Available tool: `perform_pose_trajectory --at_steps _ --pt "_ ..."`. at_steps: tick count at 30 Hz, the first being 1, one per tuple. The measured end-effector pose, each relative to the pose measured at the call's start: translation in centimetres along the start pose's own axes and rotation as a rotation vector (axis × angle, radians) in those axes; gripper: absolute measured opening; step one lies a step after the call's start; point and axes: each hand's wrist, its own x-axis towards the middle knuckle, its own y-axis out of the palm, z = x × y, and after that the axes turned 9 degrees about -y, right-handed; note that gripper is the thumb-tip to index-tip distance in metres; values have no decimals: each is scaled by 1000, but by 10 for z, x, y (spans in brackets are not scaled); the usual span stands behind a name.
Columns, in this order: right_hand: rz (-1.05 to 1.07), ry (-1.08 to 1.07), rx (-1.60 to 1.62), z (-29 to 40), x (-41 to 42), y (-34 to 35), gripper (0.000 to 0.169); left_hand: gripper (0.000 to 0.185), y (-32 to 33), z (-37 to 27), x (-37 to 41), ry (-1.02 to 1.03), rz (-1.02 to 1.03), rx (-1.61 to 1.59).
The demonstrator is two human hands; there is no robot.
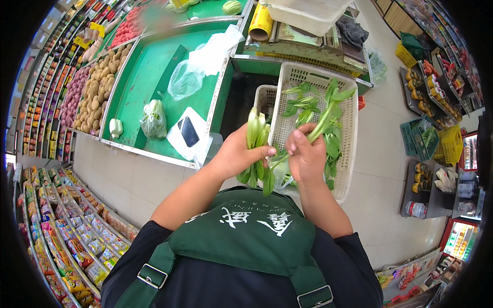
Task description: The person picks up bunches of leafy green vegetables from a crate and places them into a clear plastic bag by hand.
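My left hand (240, 152) is closed around a bunch of leafy greens (257, 131), its pale stalk ends pointing up and its leaves hanging down. In my right hand (308, 154) is a leafy green stem (325, 119), held between thumb and fingers. One leaf near its lower end hangs beside the bunch. Beneath and beyond my right hand, a white perforated plastic crate (351, 154) holds more loose greens (306, 102). Part of a clear plastic bag (283, 169) shows between my forearms, just in front of my green apron (246, 238).
A green produce stand (134, 88) on the left bears a bagged cabbage-like vegetable (153, 119), plastic bags and a smartphone (188, 131). Potatoes (98, 92) lie farther left. A smaller crate (265, 92) sits beside the large one. Beyond stands a worn metal machine with a white tub (308, 17).
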Motion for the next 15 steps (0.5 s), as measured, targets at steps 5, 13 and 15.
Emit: perform_pose_trajectory --at_steps 5,13,15 --pt "204 41 -611 4 -4 11 26 47 1 -2 -7 26 -100 512" --pt "269 183 -865 23 -3 -3 27 36 -20 23 -7 22 124 111" --pt "299 91 -862 23 -5 -22 26 32 -13 15 -4 40 84 270"
